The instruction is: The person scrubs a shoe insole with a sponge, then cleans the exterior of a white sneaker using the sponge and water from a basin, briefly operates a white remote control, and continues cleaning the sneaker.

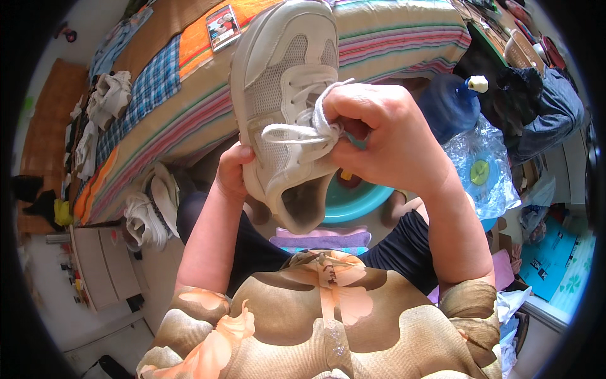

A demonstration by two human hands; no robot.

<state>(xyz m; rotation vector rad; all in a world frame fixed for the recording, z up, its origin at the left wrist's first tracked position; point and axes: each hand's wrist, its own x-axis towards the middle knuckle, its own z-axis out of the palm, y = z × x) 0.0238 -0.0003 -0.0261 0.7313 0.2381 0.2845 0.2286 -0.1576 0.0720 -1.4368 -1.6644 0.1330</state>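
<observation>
A white mesh sneaker [270, 94] is held up in front of me, toe pointing to the top of the picture and its opening towards me. My left hand [234, 170] grips the sole side near the heel, the thumb on the upper. At the tongue, the fingers of my right hand [383, 137] pinch the white shoelace [298, 135], which is tied with a loop standing out to the left. Below the shoe, a turquoise basin [360, 208] is partly hidden by the shoe and my right hand; something dark red and yellow lies in it.
A bed with a striped cover [402, 38] stands ahead, a phone [223, 28] lying on it. More white sneakers [144, 220] are on the floor at left. A blue water bottle [447, 106] and clear plastic wrapping [483, 166] stand at right. Folded towels [322, 239] lie between my legs.
</observation>
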